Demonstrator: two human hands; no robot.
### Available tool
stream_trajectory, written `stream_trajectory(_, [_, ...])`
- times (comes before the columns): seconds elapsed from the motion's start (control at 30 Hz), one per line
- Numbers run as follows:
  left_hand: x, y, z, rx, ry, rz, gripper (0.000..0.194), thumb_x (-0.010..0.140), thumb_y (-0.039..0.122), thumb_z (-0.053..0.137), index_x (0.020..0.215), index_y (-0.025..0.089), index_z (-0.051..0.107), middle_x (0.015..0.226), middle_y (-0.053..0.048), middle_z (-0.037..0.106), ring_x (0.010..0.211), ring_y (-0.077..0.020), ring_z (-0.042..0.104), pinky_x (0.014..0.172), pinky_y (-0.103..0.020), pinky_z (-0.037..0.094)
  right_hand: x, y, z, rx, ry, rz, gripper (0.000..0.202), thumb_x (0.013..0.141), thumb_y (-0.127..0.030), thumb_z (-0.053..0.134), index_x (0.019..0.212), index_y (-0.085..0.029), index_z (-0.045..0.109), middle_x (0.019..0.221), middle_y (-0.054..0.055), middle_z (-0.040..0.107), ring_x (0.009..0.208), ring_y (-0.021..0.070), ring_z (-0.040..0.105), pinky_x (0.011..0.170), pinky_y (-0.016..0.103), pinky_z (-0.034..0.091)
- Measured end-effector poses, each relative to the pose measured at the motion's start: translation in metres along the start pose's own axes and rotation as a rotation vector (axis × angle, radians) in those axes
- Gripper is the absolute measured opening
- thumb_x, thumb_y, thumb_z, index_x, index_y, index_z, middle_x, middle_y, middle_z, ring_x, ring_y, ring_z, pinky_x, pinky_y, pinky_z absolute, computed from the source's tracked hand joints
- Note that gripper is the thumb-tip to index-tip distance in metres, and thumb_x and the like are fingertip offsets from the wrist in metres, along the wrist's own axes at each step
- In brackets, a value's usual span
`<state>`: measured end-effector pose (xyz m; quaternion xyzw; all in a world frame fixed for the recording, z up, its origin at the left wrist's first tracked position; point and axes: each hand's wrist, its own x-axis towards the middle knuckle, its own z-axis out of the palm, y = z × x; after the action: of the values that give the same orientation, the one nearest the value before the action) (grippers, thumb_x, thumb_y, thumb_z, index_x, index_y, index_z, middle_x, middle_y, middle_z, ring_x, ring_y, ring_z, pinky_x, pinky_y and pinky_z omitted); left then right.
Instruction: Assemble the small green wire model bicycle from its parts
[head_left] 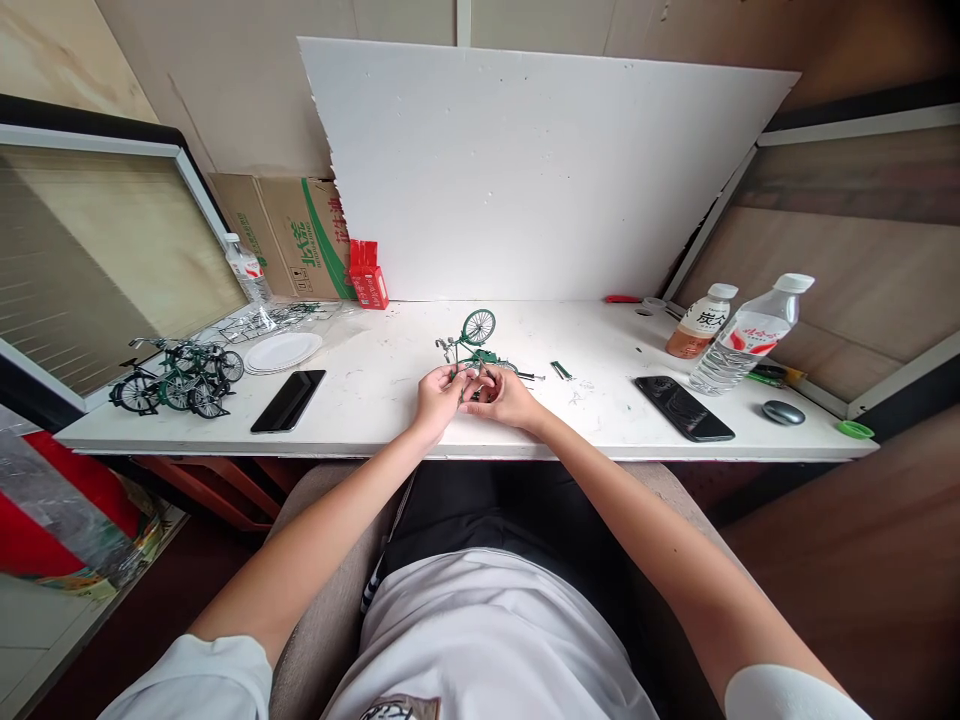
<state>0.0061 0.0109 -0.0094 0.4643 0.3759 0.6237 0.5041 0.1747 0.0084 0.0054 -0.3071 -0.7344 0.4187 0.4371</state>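
Observation:
Just behind my hands, near the middle of the white table, is a green model bicycle [478, 328] with one spoked wheel raised. My left hand [439, 400] and my right hand [508, 397] meet in front of it, their fingertips pinched close together. Something small and dark shows between the fingers, too small to name. Part of the bicycle is hidden behind the fingers. To the right of my right hand lie small green pieces [561, 371].
Several small model bicycles [177, 378] stand at the left, beside a phone [289, 401] and white plates [282, 351]. At the right are another phone [684, 408], a mouse [783, 412] and two bottles. A white board [555, 180] leans behind.

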Motion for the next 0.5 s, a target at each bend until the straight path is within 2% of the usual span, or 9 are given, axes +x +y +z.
stream_trajectory(0.2, [-0.0007,0.0012,0.0011,0.035,-0.011,0.0,0.031,0.086,0.033,0.083,0.108,0.013,0.073,0.113,-0.017,0.081,0.106,-0.0266,0.077,0.099,-0.042,0.059,0.0022,0.0004,0.0008,-0.004,0.023,-0.015,0.058,0.068,-0.051,0.096,0.082,-0.025,0.046,0.089,0.003,0.074,0.064,0.0151,0.06,0.059,0.032,0.05])
stream_trajectory(0.33, [0.0031,0.0001,-0.0009,0.006,0.008,0.0,0.034,0.085,0.034,0.084,0.109,0.013,0.072,0.111,-0.017,0.081,0.106,-0.0277,0.077,0.102,-0.045,0.058,0.0031,0.0048,-0.0006,-0.082,0.031,-0.057,0.057,0.077,-0.05,0.089,0.079,-0.026,0.037,0.088,0.003,0.073,0.065,0.0157,0.058,0.061,0.033,0.049])
stream_trajectory(0.4, [0.0042,0.001,-0.0019,-0.038,0.009,-0.021,0.036,0.085,0.035,0.085,0.111,0.013,0.071,0.113,-0.017,0.08,0.103,-0.0273,0.077,0.099,-0.046,0.06,0.0027,0.0064,-0.0012,-0.209,0.059,-0.114,0.049,0.086,-0.045,0.081,0.078,-0.026,0.036,0.088,0.003,0.072,0.069,0.0175,0.06,0.064,0.033,0.049])
stream_trajectory(0.5, [0.0042,0.0035,-0.0026,-0.054,0.033,-0.019,0.042,0.082,0.037,0.088,0.112,0.013,0.07,0.111,-0.016,0.08,0.098,-0.0259,0.077,0.094,-0.044,0.062,0.0007,0.0073,-0.0012,-0.451,0.086,-0.232,0.026,0.095,-0.031,0.067,0.083,-0.025,0.045,0.093,0.005,0.073,0.077,0.0202,0.063,0.07,0.034,0.048])
